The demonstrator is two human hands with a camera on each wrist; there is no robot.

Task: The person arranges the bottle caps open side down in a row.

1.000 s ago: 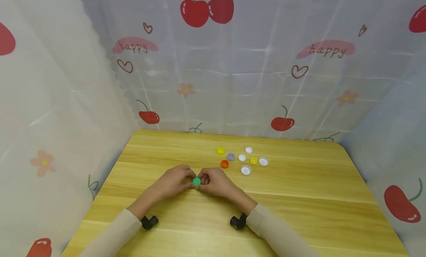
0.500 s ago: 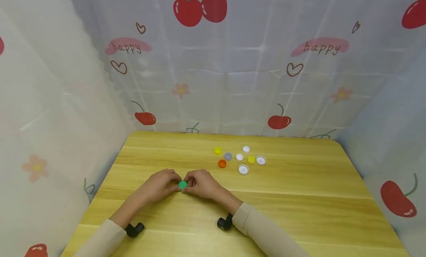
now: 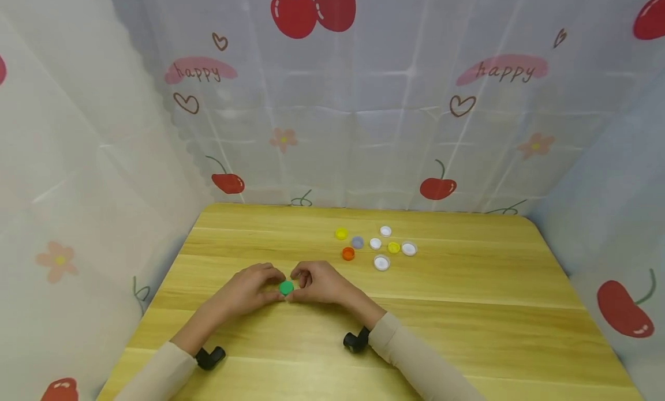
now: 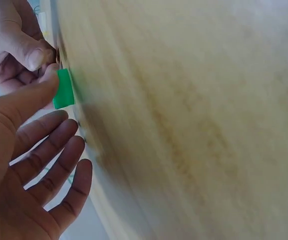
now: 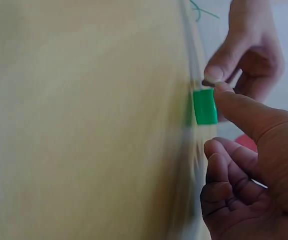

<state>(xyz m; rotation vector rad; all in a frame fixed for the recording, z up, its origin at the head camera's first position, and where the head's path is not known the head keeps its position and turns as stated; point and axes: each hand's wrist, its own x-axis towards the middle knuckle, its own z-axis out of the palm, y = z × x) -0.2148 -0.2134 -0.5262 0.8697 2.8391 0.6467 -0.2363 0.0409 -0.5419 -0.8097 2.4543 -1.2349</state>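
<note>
A green bottle cap (image 3: 286,288) sits at the table between the two hands. My left hand (image 3: 248,290) is on its left side, the thumb at the cap's near edge. In the left wrist view, the other left fingers (image 4: 66,192) reach out loosely, just apart from the green cap (image 4: 63,89). From the right, my right hand (image 3: 323,284) has its thumb tip by the cap's near edge, and its index finger is off the cap. The right wrist view shows the right fingers (image 5: 231,170) loosely curled below the green cap (image 5: 205,106), holding nothing.
Several loose caps lie farther back on the wooden table (image 3: 467,343): an orange cap (image 3: 348,254), a yellow cap (image 3: 341,233), a greyish cap (image 3: 357,242) and a white cap (image 3: 381,263) among them. A cherry-print curtain (image 3: 358,130) encloses the table's back and sides.
Both hands carried the green cap left and slightly nearer between the two earlier frames. Since then, the right index finger has moved away from the cap, which stays in place.
</note>
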